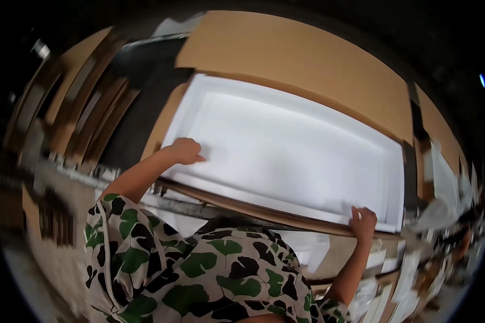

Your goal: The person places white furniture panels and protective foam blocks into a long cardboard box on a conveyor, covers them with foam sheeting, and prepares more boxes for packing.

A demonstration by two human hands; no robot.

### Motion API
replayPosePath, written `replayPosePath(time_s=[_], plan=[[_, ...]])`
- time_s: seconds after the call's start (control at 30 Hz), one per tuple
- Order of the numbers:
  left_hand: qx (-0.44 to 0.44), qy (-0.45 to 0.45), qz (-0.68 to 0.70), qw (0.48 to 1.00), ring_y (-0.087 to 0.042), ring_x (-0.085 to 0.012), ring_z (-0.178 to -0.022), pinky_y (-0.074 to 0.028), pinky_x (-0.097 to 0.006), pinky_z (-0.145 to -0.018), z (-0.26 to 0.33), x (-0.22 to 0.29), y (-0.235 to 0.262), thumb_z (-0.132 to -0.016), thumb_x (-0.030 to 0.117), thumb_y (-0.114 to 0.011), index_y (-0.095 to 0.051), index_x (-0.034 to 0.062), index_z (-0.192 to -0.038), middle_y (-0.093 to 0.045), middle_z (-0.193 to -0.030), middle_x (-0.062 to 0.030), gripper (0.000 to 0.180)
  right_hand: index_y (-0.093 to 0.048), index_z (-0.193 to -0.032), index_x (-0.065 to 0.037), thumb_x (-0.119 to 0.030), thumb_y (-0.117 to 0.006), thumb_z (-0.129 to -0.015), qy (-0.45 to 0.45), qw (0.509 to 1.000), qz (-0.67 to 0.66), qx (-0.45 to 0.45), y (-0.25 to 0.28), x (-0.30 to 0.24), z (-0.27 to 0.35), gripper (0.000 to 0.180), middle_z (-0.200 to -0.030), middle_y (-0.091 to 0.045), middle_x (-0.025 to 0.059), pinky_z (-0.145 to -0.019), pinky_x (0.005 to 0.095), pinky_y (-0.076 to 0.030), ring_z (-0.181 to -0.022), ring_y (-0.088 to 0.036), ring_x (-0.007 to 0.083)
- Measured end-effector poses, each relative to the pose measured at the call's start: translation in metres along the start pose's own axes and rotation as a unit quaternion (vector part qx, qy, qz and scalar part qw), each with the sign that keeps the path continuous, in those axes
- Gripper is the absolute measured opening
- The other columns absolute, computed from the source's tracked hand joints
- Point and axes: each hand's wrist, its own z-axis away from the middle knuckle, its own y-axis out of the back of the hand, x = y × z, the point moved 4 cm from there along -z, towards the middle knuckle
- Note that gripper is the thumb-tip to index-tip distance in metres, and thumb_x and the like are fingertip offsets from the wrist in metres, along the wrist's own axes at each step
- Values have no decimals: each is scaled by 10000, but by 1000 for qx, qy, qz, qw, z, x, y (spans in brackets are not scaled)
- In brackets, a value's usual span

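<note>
Head view: a white rectangular tray (285,156) is seen lying open side up within an opened brown carton (302,59).
Its long axis is run from left to right, slanted so that the right end is brought nearer the wearer. The near left corner is reached over by the left hand (186,151), its fingers curled above the interior; the near rim's right end is met by the right hand (364,222), its fingers bent. Whether either is clenched on the rim cannot be told.
</note>
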Motion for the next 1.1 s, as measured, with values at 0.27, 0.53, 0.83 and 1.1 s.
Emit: replayPosePath(time_s=[0.27, 0.53, 0.83, 1.1], plan=[[-92, 46, 72, 992, -585, -385, -805, -450, -438, -746, 60, -8, -39, -871, 526, -379, -659, 11, -760, -635, -820, -196, 597, -633, -879, -26, -140, -569, -849, 40, 977, -83, 190, 28, -20, 10, 134, -1030, -594, 196, -835, 428, -415, -975, -518, 348], [32, -185, 250, 950, -621, -238, -739, -479, -315, -681, 9, 64, 37, -868, 292, -572, -641, 26, -902, -644, -810, -148, 277, -609, -953, -22, -77, -569, -840, -196, 898, -55, 391, 53, -15, 133, 132, -1045, -590, 167, -828, 373, -435, -941, -548, 308], [0, -437, 211, 874, -591, -150, -795, -463, -255, -710, -43, 293, 118, -836, 145, -621, -637, -9, -963, -655, -872, -97, 200, -629, -918, -67, -379, -545, -819, -604, 768, -132, -168, -124, -94, 514, 337, -852, -630, 190, -747, 437, -476, -810, -594, 362], [6, -665, 113, 738, -591, -252, -879, -463, -314, -775, 34, 466, 122, -748, 82, -687, -631, 33, -955, -642, -936, -100, 221, -638, -874, 49, -414, -611, -763, -727, 423, -400, -363, -202, -246, 627, 477, -889, -635, 213, -670, 379, -514, -682, -644, 292]])
